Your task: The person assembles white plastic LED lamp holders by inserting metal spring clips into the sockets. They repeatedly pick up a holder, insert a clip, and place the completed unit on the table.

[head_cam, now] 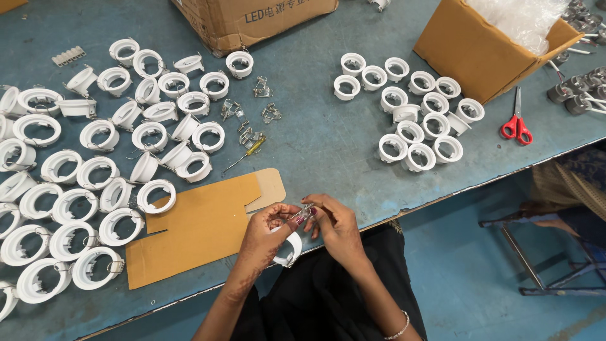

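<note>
Gripping white ring housing [291,247] and wire spring clip [302,215].

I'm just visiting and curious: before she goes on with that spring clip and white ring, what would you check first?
1. Left hand grips the white ring: ok.
2. Right hand touches the spring clip: ok.
3. Clip seated in the ring: cannot tell, fingers hide it.
4. Spare clips lie on the table: ok.
5. Small screwdriver lies beside them: ok.
</note>
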